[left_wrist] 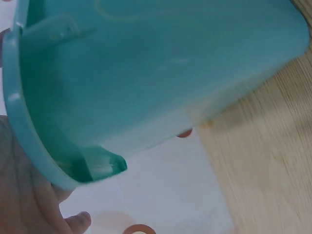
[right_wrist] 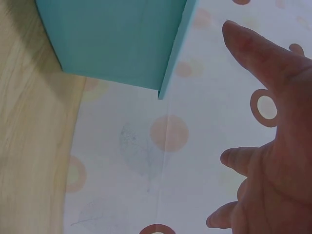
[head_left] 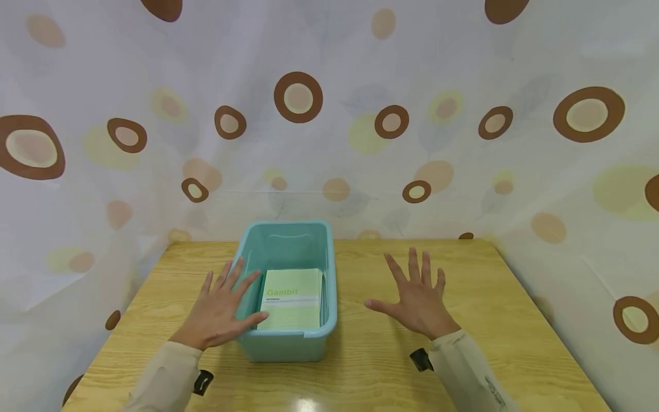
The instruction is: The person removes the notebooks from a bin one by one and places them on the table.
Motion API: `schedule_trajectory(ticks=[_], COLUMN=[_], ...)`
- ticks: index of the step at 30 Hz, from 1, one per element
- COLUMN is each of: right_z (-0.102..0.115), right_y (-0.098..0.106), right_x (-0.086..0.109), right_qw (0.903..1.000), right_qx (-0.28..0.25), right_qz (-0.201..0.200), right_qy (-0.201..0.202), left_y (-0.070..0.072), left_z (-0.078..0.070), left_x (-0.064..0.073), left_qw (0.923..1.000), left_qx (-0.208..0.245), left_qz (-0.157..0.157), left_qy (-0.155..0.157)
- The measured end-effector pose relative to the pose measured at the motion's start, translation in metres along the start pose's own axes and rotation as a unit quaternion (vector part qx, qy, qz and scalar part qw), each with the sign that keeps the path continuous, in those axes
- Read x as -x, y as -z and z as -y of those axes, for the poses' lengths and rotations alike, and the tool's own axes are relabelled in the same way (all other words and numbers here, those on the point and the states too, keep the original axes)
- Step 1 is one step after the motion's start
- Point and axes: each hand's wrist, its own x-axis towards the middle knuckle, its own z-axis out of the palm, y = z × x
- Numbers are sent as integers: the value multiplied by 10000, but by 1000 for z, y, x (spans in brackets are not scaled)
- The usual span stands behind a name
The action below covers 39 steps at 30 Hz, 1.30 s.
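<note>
A light blue plastic bin (head_left: 288, 346) stands on the table, left of the middle. Inside it lies a pale green notebook (head_left: 292, 312) with "Gambil" on its cover; what lies beneath is mostly hidden. My left hand (head_left: 218, 312), fingers spread and straight, hovers over the bin's left edge with the thumb above the near rim. The left wrist view has that hand (left_wrist: 24, 190) beside the bin's rim (left_wrist: 29, 122); contact cannot be made out. Off to the bin's right, my right hand (head_left: 419, 300) is held above the table with fingers spread, holding nothing.
The wooden table (head_left: 494, 320) runs back to a pale sheet (head_left: 340, 46) patterned with brown rings, which also hangs along both sides. Black bands (head_left: 203, 381) sit at the wrists, by the light sleeves. Wood surface extends on both sides of the bin.
</note>
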Motion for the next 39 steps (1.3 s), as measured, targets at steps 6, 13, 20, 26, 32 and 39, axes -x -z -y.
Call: schedule_trajectory(ticks=[6, 13, 20, 26, 32, 39], right_z=[10, 29, 57, 85, 110, 132], right_y=[4, 6, 7, 0, -10, -22], right_x=[-17, -44, -74, -99, -116, -133], right_qw=[9999, 9998, 9990, 9964, 9930, 9879], right_qx=[61, 141, 218, 175, 177, 170], right_qz=[-57, 84, 257, 549, 813, 1166], right_qy=[82, 117, 300, 616, 836, 1012], left_y=[-1, -3, -3, -4, -5, -5], left_z=[15, 28, 33, 34, 33, 32], left_x=[-4, -9, -13, -14, -16, -18], left_qw=[10000, 9998, 9997, 9991, 9979, 9968], left_qx=[-46, -48, 38, -28, -65, -178], left_qz=[57, 193, 257, 411, 636, 757], left_qy=[-34, 44, 27, 28, 106, 160])
